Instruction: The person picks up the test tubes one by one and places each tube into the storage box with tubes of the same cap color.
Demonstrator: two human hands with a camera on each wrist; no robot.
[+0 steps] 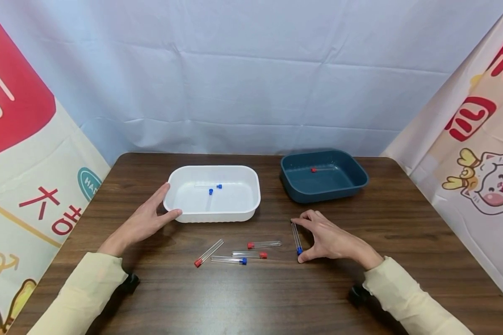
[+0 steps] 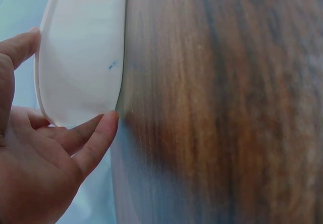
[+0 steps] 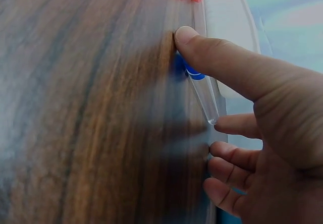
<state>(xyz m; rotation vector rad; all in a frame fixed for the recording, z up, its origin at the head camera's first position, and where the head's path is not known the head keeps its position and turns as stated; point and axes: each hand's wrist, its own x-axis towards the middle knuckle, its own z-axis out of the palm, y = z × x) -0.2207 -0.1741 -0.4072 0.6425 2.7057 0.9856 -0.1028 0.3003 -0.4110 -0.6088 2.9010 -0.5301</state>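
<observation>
My right hand (image 1: 329, 235) pinches a blue-capped test tube (image 1: 296, 237) lengthwise, thumb by the cap and index finger at the rounded end. In the right wrist view this clear tube (image 3: 204, 95) lies low over the wood, and the other fingers are bent beside it. At the left end of a white tub (image 1: 211, 216), my left hand (image 1: 144, 223) rests with spread, mostly straight fingers against its side. Two blue-capped tubes lie in that tub. Red-capped tubes (image 1: 209, 252) and one more blue-capped tube (image 1: 228, 260) lie loose between the hands.
A dark blue tub (image 1: 324, 193) stands at the back right of the wooden table (image 1: 234, 302), with a red-capped tube (image 1: 323, 169) inside. Behind the table hangs a pale cloth (image 1: 251, 93); printed banners flank both sides.
</observation>
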